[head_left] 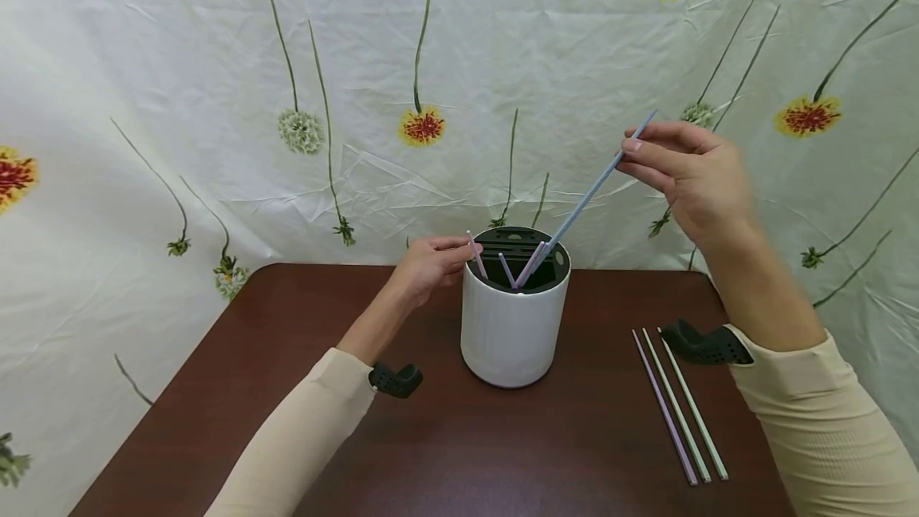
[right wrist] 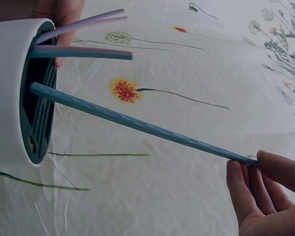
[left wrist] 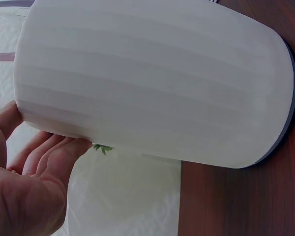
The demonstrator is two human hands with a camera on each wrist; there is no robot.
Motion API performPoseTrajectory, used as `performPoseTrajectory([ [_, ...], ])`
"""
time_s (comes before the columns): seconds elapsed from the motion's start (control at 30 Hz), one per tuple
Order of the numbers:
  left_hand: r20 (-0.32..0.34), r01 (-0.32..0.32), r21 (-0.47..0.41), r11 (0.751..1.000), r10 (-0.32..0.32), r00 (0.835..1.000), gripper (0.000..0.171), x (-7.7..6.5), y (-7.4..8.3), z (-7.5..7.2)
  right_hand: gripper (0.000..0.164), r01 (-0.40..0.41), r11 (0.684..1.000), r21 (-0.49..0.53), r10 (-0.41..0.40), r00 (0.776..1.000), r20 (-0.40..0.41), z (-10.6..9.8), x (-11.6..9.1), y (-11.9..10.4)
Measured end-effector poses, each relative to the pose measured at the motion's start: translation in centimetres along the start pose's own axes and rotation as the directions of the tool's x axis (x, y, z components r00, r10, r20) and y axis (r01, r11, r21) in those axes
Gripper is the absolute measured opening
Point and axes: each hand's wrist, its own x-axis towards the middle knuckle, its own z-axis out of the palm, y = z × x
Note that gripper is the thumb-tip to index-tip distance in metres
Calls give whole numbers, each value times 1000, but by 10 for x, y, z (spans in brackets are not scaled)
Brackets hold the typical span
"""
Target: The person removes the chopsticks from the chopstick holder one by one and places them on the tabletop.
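A white round holder [head_left: 511, 333] with a black slotted top [head_left: 513, 242] stands upright on the table. My left hand [head_left: 432, 266] grips its upper left side, thumb at the rim and fingers round the back. My right hand [head_left: 692, 174], raised above and to the right, pinches a light blue chopstick [head_left: 596, 186] near its upper end. The chopstick slants down to the left, its lower end at the holder's opening. Several chopsticks, among them a purple one [right wrist: 78, 25] and a blue one [right wrist: 91, 55], stick out of the holder in the right wrist view.
On the table's right side lie a purple chopstick [head_left: 664, 409] and two pale green ones, side by side near my right forearm. The dark brown table [head_left: 402, 453] ends at a white flowered cloth [head_left: 402, 38] hanging behind it.
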Motion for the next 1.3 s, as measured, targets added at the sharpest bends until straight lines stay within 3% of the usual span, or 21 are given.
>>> performPoseTrajectory([
  [0.33, 1, -2, 7, 1000, 2, 1000, 39, -1, 1, -1, 13, -12, 1000, -2, 12, 998, -55, -24, -1, -27],
  [0.57, -1, 5, 3, 1000, -5, 1000, 38, 1, -1, -3, 13, -111, 993, -33, 109, 992, -60, -48, -4, -26],
  [0.73, -4, 4, -11, 1000, -4, 1000, 38, 0, -2, -3, 14, -203, 972, -117, 198, 979, -53, -68, -11, -13],
  [0.9, -3, 4, -4, 1000, -4, 1000, 38, 1, -2, -2, 11, -281, 929, -242, 271, 960, -77, -90, -20, 5],
  [1.3, 7, -3, 4, 1000, 3, 1000, 38, -1, 1, 0, 23, -408, 876, -257, 414, 910, -35, -150, -51, 67],
])
